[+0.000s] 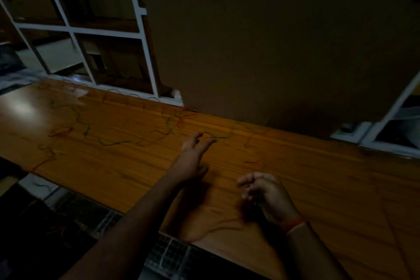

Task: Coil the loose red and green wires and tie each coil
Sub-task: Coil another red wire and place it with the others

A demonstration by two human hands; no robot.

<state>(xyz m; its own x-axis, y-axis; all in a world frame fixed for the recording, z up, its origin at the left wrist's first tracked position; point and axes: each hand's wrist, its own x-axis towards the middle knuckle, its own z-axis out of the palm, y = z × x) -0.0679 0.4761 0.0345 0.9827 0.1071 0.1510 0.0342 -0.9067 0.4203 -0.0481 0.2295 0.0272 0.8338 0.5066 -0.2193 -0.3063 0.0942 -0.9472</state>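
On a dim wooden surface (295,188), the open left hand (193,161) reaches for the green wire (109,142) lying loose beyond it, the right hand (263,191) loosely curled, apparently empty; pinching one end first should help coiling.

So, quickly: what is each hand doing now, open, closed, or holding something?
Left hand: open, fingers reaching toward the green wire, holding nothing.
Right hand: fingers curled; whether it holds a wire cannot be told.

wires (109,141) on table (318,188), left | cardboard sheet (272,41) behind table | shelf frame (91,32) behind-left
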